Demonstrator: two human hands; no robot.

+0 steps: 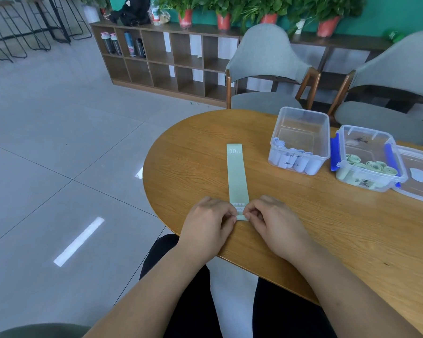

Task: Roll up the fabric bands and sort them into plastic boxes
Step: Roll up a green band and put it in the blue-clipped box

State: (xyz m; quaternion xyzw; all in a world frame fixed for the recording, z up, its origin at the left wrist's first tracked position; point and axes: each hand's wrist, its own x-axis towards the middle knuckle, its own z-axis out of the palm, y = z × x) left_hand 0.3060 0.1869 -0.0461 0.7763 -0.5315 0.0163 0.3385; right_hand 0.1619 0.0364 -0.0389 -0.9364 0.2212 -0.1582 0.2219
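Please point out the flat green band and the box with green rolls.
flat green band (237, 176): head view, middle of its flat length.
box with green rolls (388, 185): head view, clear front wall.

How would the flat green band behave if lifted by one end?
Probably floppy and light: the green band lies thin and flat, and green rolls sit coiled in the blue-latched box. It may spring open; those rolls look loose.

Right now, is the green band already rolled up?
No: the green band lies flat along the table, and the left hand and right hand pinch only its near end.
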